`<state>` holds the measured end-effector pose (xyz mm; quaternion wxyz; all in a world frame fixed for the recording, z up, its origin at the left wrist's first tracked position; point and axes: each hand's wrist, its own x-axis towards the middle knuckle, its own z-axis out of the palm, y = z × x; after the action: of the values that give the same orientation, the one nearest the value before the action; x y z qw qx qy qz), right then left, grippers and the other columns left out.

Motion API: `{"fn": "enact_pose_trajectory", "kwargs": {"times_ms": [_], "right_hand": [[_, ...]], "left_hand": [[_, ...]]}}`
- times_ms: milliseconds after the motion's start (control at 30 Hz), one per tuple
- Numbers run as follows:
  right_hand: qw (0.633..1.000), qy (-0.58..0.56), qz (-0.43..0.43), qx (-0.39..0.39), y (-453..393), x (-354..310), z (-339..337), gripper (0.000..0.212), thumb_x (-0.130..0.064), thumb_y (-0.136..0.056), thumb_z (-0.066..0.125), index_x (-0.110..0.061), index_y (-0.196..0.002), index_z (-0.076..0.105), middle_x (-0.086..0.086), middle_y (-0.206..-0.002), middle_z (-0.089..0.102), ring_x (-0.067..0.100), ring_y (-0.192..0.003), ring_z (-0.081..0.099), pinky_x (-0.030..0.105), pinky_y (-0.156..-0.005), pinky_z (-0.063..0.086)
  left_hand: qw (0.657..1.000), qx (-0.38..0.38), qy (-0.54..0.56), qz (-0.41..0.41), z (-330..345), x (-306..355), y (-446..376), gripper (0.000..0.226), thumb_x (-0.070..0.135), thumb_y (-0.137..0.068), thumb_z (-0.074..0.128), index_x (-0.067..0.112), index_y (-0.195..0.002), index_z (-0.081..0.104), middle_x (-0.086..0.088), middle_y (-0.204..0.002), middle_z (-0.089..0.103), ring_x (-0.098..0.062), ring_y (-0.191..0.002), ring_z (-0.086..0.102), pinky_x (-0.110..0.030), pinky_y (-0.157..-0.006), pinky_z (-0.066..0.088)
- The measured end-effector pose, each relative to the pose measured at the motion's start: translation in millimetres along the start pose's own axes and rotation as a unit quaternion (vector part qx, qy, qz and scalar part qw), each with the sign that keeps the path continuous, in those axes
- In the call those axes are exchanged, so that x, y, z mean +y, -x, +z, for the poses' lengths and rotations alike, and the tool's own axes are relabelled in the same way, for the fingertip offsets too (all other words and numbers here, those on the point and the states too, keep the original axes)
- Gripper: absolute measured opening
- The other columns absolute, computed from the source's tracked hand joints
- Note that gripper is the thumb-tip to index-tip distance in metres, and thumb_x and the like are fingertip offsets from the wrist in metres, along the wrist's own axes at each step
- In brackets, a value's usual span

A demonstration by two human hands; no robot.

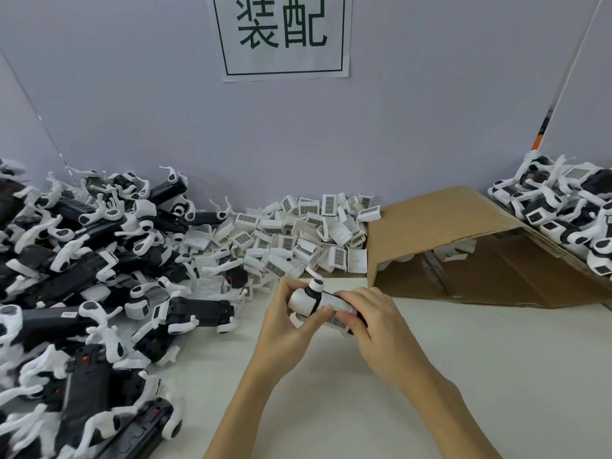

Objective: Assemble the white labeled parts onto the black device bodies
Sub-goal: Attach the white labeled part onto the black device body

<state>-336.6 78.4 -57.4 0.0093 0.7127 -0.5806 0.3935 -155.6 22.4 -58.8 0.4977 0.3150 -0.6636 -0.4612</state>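
Observation:
Above the middle of the table both hands hold one device body (pixel 309 301), black with white arms. My left hand (pixel 287 329) grips its left end, fingers curled round the white shell. My right hand (pixel 374 321) grips the right end, its fingers over a white labeled part (pixel 336 319) that sits against the body. The body's right half is hidden under my right hand. A heap of loose white labeled parts (pixel 298 236) lies behind the hands by the wall. Many black device bodies (pixel 82 276) are piled at the left.
An open cardboard box (pixel 463 246) lies on its side at the right rear. On and behind it sits a pile of devices with labels (pixel 563 207). A paper sign (pixel 281 34) hangs on the grey wall. The white table (pixel 430 376) stretches to the front right.

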Motion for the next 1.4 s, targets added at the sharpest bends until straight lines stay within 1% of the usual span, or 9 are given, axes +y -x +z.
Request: {"fn": "enact_pose_trajectory", "kwargs": {"times_ms": [133, 267, 467, 567, 800, 1133, 1233, 1333, 1400], "right_hand": [[0.999, -0.028, -0.039, 0.009, 2.0, -7.2, 5.0, 0.057, -0.038, -0.104, 0.063, -0.028, -0.157, 0.044, -0.016, -0.154, 0.046, 0.004, -0.146, 0.039, 0.023, -0.121, 0.030], [0.998, 0.031, -0.056, 0.022, 3.5, -11.0, 17.2, 0.066, -0.023, -0.090, 0.082, -0.025, -0.149, 0.052, -0.011, -0.139, 0.058, 0.013, -0.130, 0.052, 0.036, -0.111, 0.045], [0.998, -0.049, -0.013, 0.025, 3.1, -2.9, 9.4, 0.058, -0.013, -0.102, 0.064, -0.021, -0.156, 0.044, -0.011, -0.161, 0.040, 0.008, -0.152, 0.033, 0.038, -0.119, 0.041], [0.999, -0.036, -0.017, 0.015, 4.7, -0.4, 5.9, 0.057, -0.023, -0.105, 0.059, -0.024, -0.159, 0.041, -0.015, -0.167, 0.031, 0.006, -0.155, 0.027, 0.032, -0.124, 0.033], [0.992, 0.030, 0.017, 0.125, 3.1, -17.0, 25.6, 0.055, -0.003, -0.081, 0.084, -0.014, -0.131, 0.065, -0.004, -0.122, 0.059, 0.018, -0.112, 0.059, 0.036, -0.090, 0.057], [0.985, -0.061, 0.042, 0.155, 0.6, -20.6, 20.2, 0.041, -0.002, -0.089, 0.077, -0.021, -0.124, 0.067, -0.013, -0.118, 0.063, 0.008, -0.110, 0.063, 0.019, -0.086, 0.053], [0.937, -0.272, 0.160, 0.153, 0.8, -9.8, 13.3, 0.040, -0.011, -0.092, 0.079, -0.027, -0.127, 0.068, -0.018, -0.117, 0.072, 0.000, -0.113, 0.067, 0.015, -0.089, 0.054], [0.834, -0.485, 0.239, 0.104, -3.3, 1.5, 4.4, 0.040, -0.019, -0.090, 0.081, -0.025, -0.128, 0.071, -0.004, -0.122, 0.077, 0.013, -0.121, 0.069, 0.030, -0.102, 0.054], [0.758, -0.599, 0.247, 0.071, -4.8, 2.8, 2.7, 0.041, -0.019, -0.086, 0.080, -0.015, -0.126, 0.074, 0.011, -0.126, 0.075, 0.026, -0.124, 0.069, 0.034, -0.104, 0.055]], "left_hand": [[0.990, 0.088, 0.062, -0.087, 5.4, -1.1, -3.3, 0.037, 0.035, -0.084, 0.093, 0.019, -0.105, 0.066, 0.005, -0.087, 0.069, -0.010, -0.081, 0.063, -0.027, -0.075, 0.053], [0.975, 0.127, 0.106, -0.146, 5.7, -2.5, -4.5, 0.058, 0.051, -0.074, 0.097, 0.022, -0.113, 0.064, 0.006, -0.082, 0.069, -0.005, -0.072, 0.063, -0.017, -0.065, 0.051], [0.994, 0.001, -0.112, 0.003, 0.4, -2.1, -2.5, 0.046, 0.070, -0.075, 0.077, 0.055, -0.116, 0.063, 0.025, -0.122, 0.052, -0.006, -0.127, 0.051, -0.020, -0.105, 0.040], [0.999, -0.006, -0.050, -0.010, -1.4, -0.8, -0.5, 0.045, 0.063, -0.075, 0.085, 0.053, -0.114, 0.064, 0.022, -0.125, 0.063, -0.002, -0.128, 0.057, -0.024, -0.105, 0.044], [0.987, 0.100, -0.125, 0.020, 25.0, -3.7, 7.9, 0.052, 0.057, -0.069, 0.090, 0.038, -0.097, 0.050, 0.016, -0.090, 0.065, -0.009, -0.087, 0.062, -0.021, -0.078, 0.047], [0.964, 0.152, -0.208, 0.062, 35.0, 7.2, 13.2, 0.044, 0.072, -0.076, 0.074, 0.044, -0.102, 0.051, 0.021, -0.093, 0.070, -0.004, -0.100, 0.067, -0.020, -0.097, 0.039], [0.979, 0.108, -0.150, 0.088, 25.9, 12.3, 13.3, 0.029, 0.064, -0.097, 0.057, 0.043, -0.114, 0.068, 0.024, -0.114, 0.074, -0.010, -0.117, 0.067, -0.044, -0.106, 0.045], [0.993, 0.036, -0.110, 0.034, 18.3, 14.1, 11.6, 0.041, 0.064, -0.098, 0.056, 0.046, -0.133, 0.067, 0.028, -0.134, 0.068, -0.006, -0.136, 0.057, -0.034, -0.113, 0.041], [0.996, -0.007, -0.085, 0.008, 18.4, 11.2, 9.9, 0.035, 0.049, -0.102, 0.066, 0.040, -0.136, 0.066, 0.024, -0.130, 0.071, -0.003, -0.126, 0.063, -0.026, -0.107, 0.045]]}}
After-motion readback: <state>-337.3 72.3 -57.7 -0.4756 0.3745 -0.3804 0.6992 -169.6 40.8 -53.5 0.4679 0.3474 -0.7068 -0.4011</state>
